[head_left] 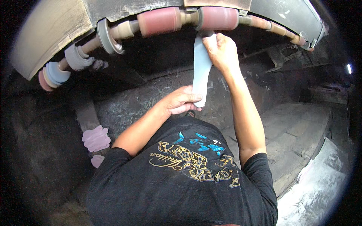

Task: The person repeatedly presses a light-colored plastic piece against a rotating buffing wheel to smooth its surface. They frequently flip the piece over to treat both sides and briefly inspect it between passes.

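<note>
A pale blue insole (202, 64), long and flat, is held lengthwise between my two hands. My right hand (222, 51) pinches its far end, thumb on top, right below a red sanding drum (219, 19). That end meets the drum's lower edge in the picture; I cannot tell whether they touch. My left hand (181, 100) grips the near end close to my body, thumb on the upper face and fingers underneath. The drum sits on a long shaft (189, 17) and looks blurred, as if turning.
Along the same shaft are a second red drum (160, 21), a grey wheel (108, 36) and a light blue disc (57, 73). Metal housings (56, 30) cover it from behind. Pink flat pieces (95, 138) lie at my left. A white dusty sheet (315, 192) is at lower right.
</note>
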`<state>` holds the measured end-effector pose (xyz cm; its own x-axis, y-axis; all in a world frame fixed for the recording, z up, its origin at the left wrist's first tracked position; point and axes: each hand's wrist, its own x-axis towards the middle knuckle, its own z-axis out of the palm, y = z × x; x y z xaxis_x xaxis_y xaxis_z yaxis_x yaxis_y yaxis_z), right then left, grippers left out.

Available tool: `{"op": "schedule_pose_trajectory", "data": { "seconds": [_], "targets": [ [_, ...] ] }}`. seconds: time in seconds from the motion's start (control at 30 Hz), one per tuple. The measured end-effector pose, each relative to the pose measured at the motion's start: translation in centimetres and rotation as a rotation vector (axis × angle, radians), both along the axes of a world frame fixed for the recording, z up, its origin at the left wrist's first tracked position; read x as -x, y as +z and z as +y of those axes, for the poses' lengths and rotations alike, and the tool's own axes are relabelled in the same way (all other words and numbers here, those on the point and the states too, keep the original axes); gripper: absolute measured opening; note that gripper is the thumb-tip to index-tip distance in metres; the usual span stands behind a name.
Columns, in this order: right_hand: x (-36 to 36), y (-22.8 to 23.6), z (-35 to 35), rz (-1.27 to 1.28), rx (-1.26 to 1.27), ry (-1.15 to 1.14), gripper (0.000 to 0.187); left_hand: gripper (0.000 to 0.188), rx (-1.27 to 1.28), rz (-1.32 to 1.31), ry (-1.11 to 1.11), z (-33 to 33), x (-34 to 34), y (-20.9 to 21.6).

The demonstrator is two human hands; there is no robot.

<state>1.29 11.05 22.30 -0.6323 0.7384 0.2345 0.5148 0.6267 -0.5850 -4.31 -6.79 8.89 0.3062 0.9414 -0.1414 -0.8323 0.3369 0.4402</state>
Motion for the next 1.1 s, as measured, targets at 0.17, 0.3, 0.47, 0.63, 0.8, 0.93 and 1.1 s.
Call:
{"op": "schedule_pose_trajectory", "data": {
  "seconds": [0.17, 0.3, 0.47, 0.63, 0.8, 0.93, 1.1],
  "targets": [
    [-0.8, 0.3, -1.4, 0.143, -0.003, 0.019, 0.031, 0.045, 0.064, -0.034, 0.149, -1.8, 1.4, -2.8],
    [-1.7, 0.9, -3.1, 0.259, 0.127, 0.014, 0.025, 0.045, 0.100, 0.024, 0.320, -1.2, 4.9, -4.4],
    [-2.5, 2.3, -4.1, 0.265, 0.084, 0.020, 0.022, 0.039, 0.041, -0.100, 0.496, 2.9, 9.0, -5.5],
    [-4.7, 3.8, -5.5, 0.294, -0.015, 0.010, 0.019, 0.030, -0.134, -0.296, 0.459, 8.3, 10.7, -5.1],
    [-7.3, 5.3, -6.4, 0.300, -0.061, 0.014, 0.010, 0.033, -0.277, -0.337, 0.329, 12.1, 10.4, -1.9],
    [-10.9, 6.1, -7.8, 0.280, -0.163, -0.017, 0.007, 0.035, -0.321, -0.238, 0.335, 13.6, 7.9, 2.0],
    [-16.1, 4.1, -11.7, 0.198, 0.067, -0.111, 0.011, 0.031, -0.260, -0.161, 0.284, 13.4, 4.5, 6.1]
  ]
}}
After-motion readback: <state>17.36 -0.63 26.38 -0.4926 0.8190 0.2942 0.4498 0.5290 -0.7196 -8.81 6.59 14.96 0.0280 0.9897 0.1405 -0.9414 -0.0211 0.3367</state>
